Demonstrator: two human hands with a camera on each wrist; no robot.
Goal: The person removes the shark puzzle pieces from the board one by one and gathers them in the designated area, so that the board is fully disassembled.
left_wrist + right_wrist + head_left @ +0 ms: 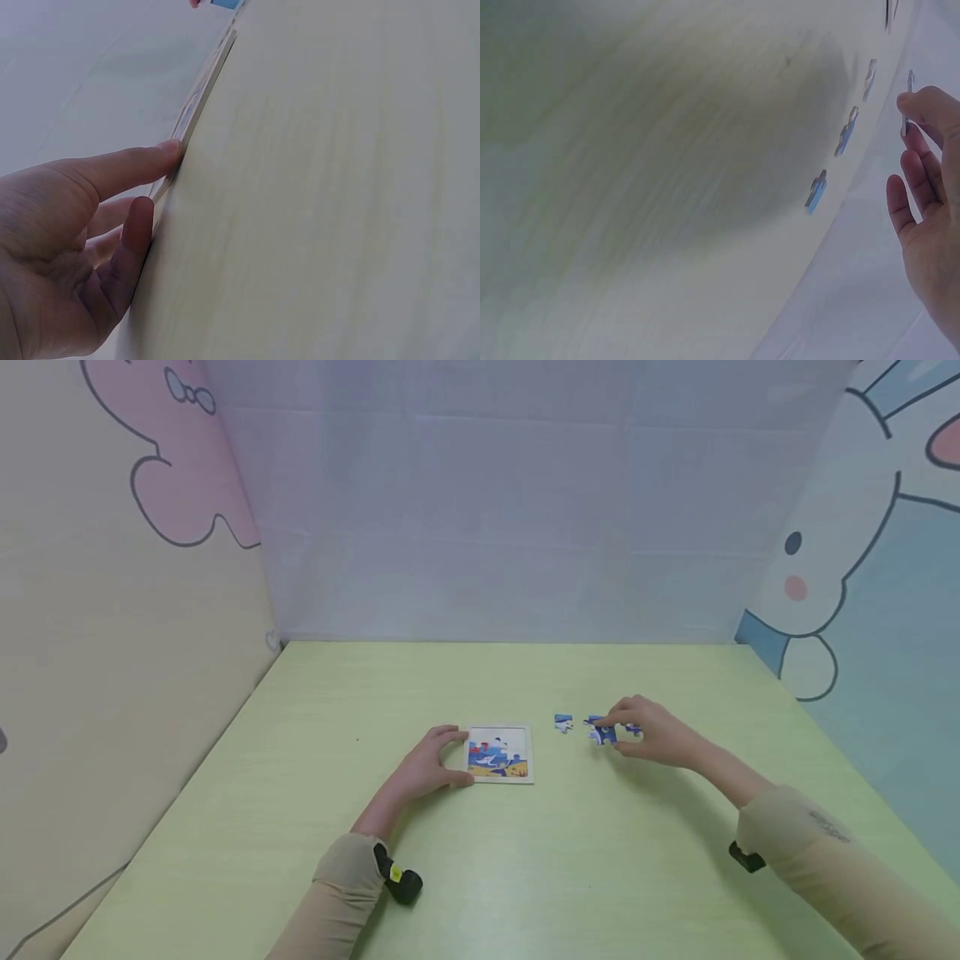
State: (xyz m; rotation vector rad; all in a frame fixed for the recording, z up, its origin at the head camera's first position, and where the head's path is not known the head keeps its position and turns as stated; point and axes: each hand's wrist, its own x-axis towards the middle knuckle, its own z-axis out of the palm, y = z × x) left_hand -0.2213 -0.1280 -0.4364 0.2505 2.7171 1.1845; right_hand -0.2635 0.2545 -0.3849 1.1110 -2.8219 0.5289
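the right hand (651, 732), grip narrow, pinches a jigsaw piece (606, 735) right of the puzzle tray (530, 758); the left hand (426, 767), nearer, holds its left side.

The table (570, 877) is pale and smooth, with a faint wood-like grain and a soft sheen, and the puzzle tray (530, 758) looks like thin board with a smooth printed face. The puzzle pieces (563, 722) look stiff, smooth and printed. The sleeves (330, 910) are matt cloth, the wrist cameras (405, 887) black plastic, and the backdrop (525, 510) a thin, creased, matt sheet
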